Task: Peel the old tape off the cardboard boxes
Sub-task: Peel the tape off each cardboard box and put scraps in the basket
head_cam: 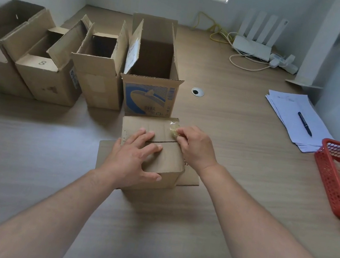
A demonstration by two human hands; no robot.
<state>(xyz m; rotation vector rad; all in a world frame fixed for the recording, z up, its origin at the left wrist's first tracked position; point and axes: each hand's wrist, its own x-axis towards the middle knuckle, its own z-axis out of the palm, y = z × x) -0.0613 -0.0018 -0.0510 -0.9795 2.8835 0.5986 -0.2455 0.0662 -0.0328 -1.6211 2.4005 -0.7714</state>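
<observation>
A small closed cardboard box (168,162) sits on the wooden desk right in front of me. My left hand (134,159) lies flat on its top, fingers spread across the centre seam, thumb over the near edge. My right hand (195,146) pinches a crumpled strip of clear tape (174,127) at the box's far right corner, where the strip is lifted off the cardboard. Behind it stands an open box with blue print (149,98), with a scrap of tape on its front.
Three more open cardboard boxes (49,75) line the left side. A red basket (332,184) holding peeled tape wads sits at the right edge. Papers with a pen (305,124) lie beyond it. A router and cables (252,48) are at the back, a cable hole (197,92) mid-desk.
</observation>
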